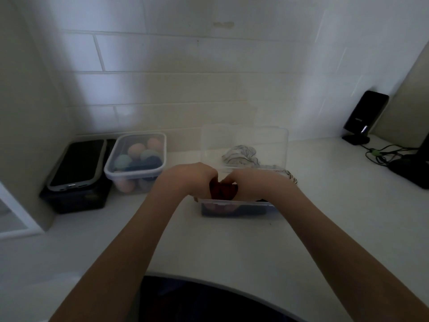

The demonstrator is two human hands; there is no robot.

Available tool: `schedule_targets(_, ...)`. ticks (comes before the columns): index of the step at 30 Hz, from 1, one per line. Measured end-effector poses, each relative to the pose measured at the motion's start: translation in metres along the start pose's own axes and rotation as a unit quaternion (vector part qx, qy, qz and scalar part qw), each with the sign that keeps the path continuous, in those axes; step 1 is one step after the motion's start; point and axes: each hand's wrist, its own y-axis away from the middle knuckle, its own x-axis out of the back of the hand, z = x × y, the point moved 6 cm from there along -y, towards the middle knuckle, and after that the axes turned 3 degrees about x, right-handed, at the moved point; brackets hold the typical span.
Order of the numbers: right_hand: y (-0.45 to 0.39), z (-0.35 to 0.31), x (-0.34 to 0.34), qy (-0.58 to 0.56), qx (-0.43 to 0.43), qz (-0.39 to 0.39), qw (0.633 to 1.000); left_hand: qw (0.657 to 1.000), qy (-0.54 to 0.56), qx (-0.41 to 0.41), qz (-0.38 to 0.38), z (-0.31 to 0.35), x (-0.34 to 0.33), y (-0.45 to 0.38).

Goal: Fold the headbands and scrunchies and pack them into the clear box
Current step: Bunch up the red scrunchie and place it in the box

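Dimly lit white counter (301, 240) w/ tiled wall (185, 89); clear box (234, 209) on it.

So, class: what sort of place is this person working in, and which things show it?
Probably a home counter or vanity: white tiled wall, smooth white countertop, lidded plastic tub of pastel balls.

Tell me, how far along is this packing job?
Partly done: dark fabric items already lie inside the clear box, whose lid stands open. In hand: the left hand and right hand together hold a red scrunchie over the box's left end. Left: a white patterned scrunchie and a striped fabric piece wait behind the box.
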Motion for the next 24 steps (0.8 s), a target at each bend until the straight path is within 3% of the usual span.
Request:
schedule_targets(4, 0.013, -0.010, 0.014, -0.035, 0.046, 0.116, 0.992, 1.000, 0.022, 0.009, 0.018, 0.000, 0.003, 0.002)
schedule_targets(6, 0.018, -0.018, 0.021, -0.012, 0.065, 0.133, 0.989, 0.999, 0.034, 0.014, 0.013, 0.000, 0.002, 0.003)
schedule_targets(15, 0.011, -0.015, 0.015, 0.101, -0.018, -0.034, 0.994, 0.999, 0.045, 0.013, 0.014, 0.000, 0.002, 0.005)
schedule_targets(18, 0.014, -0.007, 0.021, 0.016, -0.007, -0.076, 0.997, 0.998, 0.055, 0.012, 0.012, -0.001, 0.002, 0.005)
schedule_targets(21, 0.019, 0.000, 0.026, -0.136, -0.018, -0.061, 0.989, 0.998, 0.061, 0.014, 0.012, -0.001, 0.001, 0.004)
schedule_targets(24, 0.011, -0.001, 0.023, -0.107, -0.026, 0.008, 0.994, 0.998, 0.065, 0.016, 0.011, -0.001, 0.001, 0.003)
